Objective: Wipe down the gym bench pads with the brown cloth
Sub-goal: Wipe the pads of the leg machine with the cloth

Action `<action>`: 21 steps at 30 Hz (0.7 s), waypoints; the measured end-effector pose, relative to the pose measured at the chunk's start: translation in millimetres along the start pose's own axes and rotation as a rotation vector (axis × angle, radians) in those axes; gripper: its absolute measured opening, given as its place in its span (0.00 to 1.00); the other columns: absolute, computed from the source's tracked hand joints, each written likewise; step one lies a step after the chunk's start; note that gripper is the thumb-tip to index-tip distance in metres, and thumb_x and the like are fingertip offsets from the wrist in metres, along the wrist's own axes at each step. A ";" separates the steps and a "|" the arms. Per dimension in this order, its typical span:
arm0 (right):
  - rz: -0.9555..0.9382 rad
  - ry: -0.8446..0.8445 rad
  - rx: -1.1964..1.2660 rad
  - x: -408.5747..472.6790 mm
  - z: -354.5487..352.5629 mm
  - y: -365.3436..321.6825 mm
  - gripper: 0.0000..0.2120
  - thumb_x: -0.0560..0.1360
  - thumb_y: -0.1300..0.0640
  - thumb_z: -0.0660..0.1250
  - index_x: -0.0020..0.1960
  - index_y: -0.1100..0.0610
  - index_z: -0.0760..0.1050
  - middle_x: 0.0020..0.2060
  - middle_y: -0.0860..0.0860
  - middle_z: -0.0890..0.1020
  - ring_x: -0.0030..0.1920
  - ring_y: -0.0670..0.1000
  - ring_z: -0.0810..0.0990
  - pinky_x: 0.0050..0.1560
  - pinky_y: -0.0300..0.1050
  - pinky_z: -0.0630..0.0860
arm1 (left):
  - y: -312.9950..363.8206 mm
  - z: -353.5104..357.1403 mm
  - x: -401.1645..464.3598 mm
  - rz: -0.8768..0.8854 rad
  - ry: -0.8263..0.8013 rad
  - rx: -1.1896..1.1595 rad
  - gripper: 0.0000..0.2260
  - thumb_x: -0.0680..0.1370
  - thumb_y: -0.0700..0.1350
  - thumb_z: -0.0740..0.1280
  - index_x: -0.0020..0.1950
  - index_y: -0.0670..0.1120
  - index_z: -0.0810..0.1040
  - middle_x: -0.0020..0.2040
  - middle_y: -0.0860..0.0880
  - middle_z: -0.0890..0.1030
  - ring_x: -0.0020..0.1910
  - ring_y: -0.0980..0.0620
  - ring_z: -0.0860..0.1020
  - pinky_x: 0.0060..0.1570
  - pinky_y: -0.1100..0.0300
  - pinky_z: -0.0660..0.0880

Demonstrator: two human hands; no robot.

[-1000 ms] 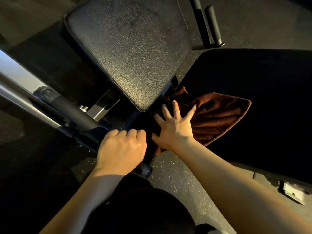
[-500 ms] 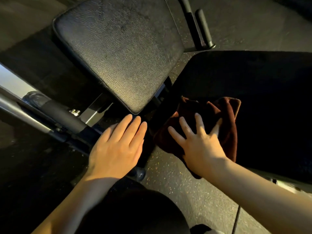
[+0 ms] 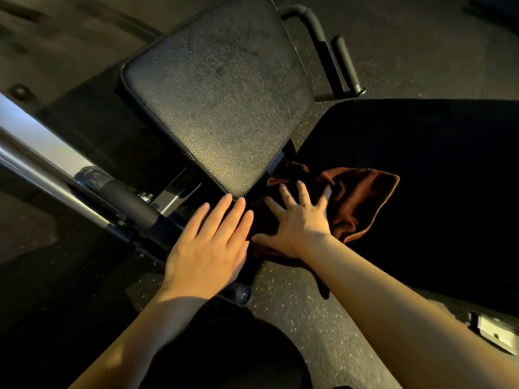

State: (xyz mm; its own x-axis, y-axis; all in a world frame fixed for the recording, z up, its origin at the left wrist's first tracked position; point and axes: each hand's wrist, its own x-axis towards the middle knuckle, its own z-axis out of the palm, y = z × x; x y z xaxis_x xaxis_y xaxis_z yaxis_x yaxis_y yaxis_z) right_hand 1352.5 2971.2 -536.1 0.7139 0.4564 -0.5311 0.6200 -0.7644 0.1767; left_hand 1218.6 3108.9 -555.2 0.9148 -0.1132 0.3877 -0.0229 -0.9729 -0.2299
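Observation:
The brown cloth [image 3: 356, 200] lies bunched on the near end of the dark long bench pad [image 3: 421, 178] at the right. My right hand [image 3: 297, 220] presses flat on the cloth with fingers spread. The textured black seat pad [image 3: 219, 102] tilts up at the centre. My left hand [image 3: 210, 245] lies flat with straight fingers just below the seat pad's near corner, over the bench frame, holding nothing. Part of the cloth hangs over the pad's edge under my right wrist.
A silver bar with a black foam roller [image 3: 126, 203] crosses the left side. Black handles [image 3: 342, 63] stick out behind the seat pad. Speckled rubber floor [image 3: 309, 318] lies below. A metal bracket [image 3: 497, 329] sits at the right edge. My dark-clothed knee [image 3: 224, 355] is near the bottom.
My left hand went from a fist on the frame to flat with straight fingers. My right hand slid the cloth right, then back left toward the seat pad's corner.

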 end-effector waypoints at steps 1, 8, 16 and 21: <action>0.009 0.005 0.009 -3.1 -0.6 5.0 0.44 0.72 0.22 0.49 0.80 0.41 0.43 0.81 0.51 0.42 0.79 0.60 0.35 0.68 0.77 0.36 | -0.2 -0.9 0.1 0.018 -0.006 0.002 0.21 0.81 0.51 0.58 0.70 0.44 0.76 0.72 0.43 0.74 0.73 0.44 0.68 0.69 0.47 0.65; 0.019 0.017 0.005 -47.7 3.5 29.2 0.42 0.75 0.25 0.47 0.80 0.43 0.36 0.80 0.51 0.38 0.78 0.60 0.33 0.72 0.73 0.42 | -12.2 -4.8 -25.7 0.140 -0.055 0.203 0.27 0.82 0.57 0.54 0.78 0.46 0.66 0.78 0.42 0.63 0.78 0.44 0.58 0.76 0.38 0.42; 0.117 0.006 -0.021 -39.8 6.4 12.8 0.48 0.73 0.24 0.50 0.80 0.48 0.33 0.79 0.59 0.35 0.75 0.69 0.31 0.68 0.79 0.45 | -6.6 11.8 -25.6 0.106 0.098 0.211 0.25 0.78 0.53 0.61 0.74 0.46 0.72 0.75 0.46 0.69 0.75 0.45 0.64 0.75 0.39 0.48; 0.119 -0.036 -0.012 13.4 -4.0 -4.7 0.55 0.66 0.17 0.49 0.81 0.49 0.37 0.79 0.60 0.37 0.76 0.69 0.32 0.65 0.81 0.39 | -10.1 14.4 -23.3 0.124 0.131 0.216 0.27 0.76 0.53 0.61 0.74 0.45 0.72 0.75 0.46 0.69 0.76 0.45 0.62 0.74 0.42 0.52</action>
State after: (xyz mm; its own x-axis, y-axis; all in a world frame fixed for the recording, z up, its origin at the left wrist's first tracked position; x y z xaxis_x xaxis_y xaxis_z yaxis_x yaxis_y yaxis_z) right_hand 1360.4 2982.7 -540.7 0.7705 0.3459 -0.5355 0.5358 -0.8065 0.2500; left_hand 1203.4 3124.3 -574.8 0.8500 -0.2673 0.4539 -0.0317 -0.8861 -0.4625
